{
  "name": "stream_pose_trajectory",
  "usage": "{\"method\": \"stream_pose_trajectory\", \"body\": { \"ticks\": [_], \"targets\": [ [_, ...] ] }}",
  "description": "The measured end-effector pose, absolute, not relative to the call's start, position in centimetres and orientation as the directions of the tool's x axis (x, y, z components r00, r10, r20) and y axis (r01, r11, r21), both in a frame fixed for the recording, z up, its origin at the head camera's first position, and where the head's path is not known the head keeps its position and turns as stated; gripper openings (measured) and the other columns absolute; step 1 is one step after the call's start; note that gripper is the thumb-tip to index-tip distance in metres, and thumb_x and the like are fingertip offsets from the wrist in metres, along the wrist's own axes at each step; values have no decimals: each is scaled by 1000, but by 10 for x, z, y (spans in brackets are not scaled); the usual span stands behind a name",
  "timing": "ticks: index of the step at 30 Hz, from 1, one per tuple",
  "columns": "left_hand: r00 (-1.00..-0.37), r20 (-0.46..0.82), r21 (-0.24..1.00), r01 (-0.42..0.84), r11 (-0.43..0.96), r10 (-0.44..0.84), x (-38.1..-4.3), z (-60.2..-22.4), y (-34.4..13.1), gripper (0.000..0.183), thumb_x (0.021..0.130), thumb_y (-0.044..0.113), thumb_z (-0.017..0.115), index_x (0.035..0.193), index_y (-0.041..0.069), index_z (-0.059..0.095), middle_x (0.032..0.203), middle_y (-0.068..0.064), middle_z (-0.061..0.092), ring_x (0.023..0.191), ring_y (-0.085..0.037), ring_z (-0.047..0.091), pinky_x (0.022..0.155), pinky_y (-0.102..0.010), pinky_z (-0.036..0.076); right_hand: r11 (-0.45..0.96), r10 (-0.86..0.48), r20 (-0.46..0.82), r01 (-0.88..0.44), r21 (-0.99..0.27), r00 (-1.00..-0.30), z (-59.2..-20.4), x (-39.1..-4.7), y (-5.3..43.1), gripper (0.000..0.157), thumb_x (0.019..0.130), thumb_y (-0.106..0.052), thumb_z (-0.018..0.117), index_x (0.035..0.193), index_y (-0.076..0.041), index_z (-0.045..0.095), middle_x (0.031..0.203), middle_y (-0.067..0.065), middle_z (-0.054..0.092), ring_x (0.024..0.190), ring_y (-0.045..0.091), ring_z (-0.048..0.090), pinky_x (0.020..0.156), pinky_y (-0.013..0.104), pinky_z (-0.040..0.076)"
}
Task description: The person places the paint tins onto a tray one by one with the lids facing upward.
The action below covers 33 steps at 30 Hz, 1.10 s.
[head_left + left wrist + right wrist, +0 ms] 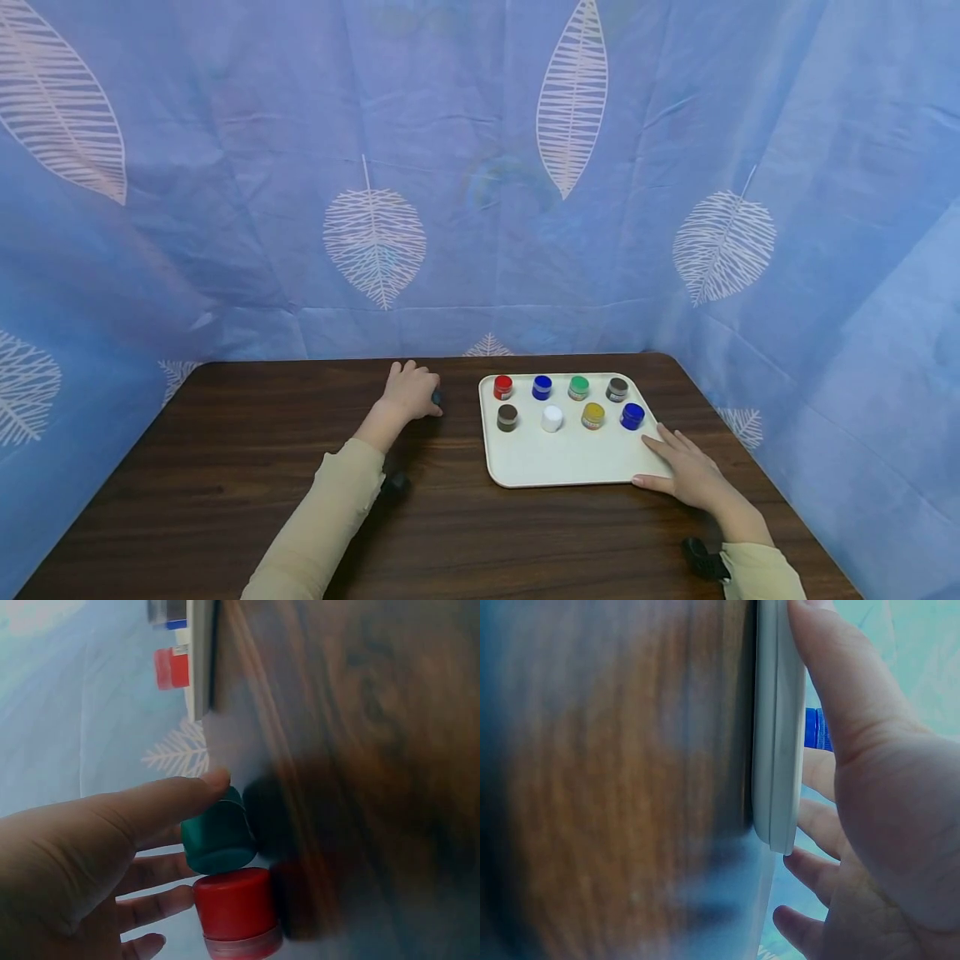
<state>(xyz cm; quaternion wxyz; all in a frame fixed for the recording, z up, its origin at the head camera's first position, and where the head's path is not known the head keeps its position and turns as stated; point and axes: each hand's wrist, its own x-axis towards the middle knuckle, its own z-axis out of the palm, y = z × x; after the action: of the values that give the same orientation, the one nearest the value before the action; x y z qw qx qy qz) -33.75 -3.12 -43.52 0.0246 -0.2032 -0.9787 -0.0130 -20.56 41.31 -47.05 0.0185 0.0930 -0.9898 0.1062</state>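
Note:
Near the back of the table, my left hand point(408, 393) pinches a teal-green paint jar point(217, 836) between thumb and fingers. Beside it is a red paint jar point(236, 907), with a fingertip close to or against it; the hand hides this jar in the head view. On the right, my right hand point(693, 472) rests at the near right corner of a white tray point(562, 462), fingers spread and thumb along its front edge. Two rows of small paint jars stand on the tray, among them a red one point(503, 387), a white one point(552, 418) and a yellow one point(592, 416).
The dark wooden table point(225, 483) extends left and in front of the tray. A blue leaf-patterned cloth point(465, 233) hangs behind the table and along its right side. Dark bands with small devices point(705, 560) sit at the wrists.

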Motion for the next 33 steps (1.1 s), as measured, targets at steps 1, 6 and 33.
{"method": "stream_pose_trajectory", "body": {
  "ticks": [1,6,33],
  "targets": [
    [-911,45,0,410,912,409,-338,-434,-30,48,79,42,79,119,18,68,120,-5,66,109,-31,50,93,-49,34,960,-181,57,-189,-207,-982,-471,-206,413,83,80,-56,70,138,0,51,148,36,33,131,62,30,94,75,32],
    [-890,3,-74,454,888,456,-341,-431,-26,46,81,36,78,121,16,67,122,-5,66,113,-31,51,100,-51,34,959,-182,59,-190,-208,-982,-471,-206,413,84,80,-56,70,139,0,51,148,36,33,131,62,30,94,76,32],
    [-695,230,-182,657,732,681,-318,-434,-30,42,76,37,82,111,21,65,108,3,69,96,-20,49,83,-40,32,957,-182,51,-189,-220,-982,-467,-203,411,83,81,-56,70,138,1,51,148,36,33,131,62,30,95,74,33]
  ]
}}
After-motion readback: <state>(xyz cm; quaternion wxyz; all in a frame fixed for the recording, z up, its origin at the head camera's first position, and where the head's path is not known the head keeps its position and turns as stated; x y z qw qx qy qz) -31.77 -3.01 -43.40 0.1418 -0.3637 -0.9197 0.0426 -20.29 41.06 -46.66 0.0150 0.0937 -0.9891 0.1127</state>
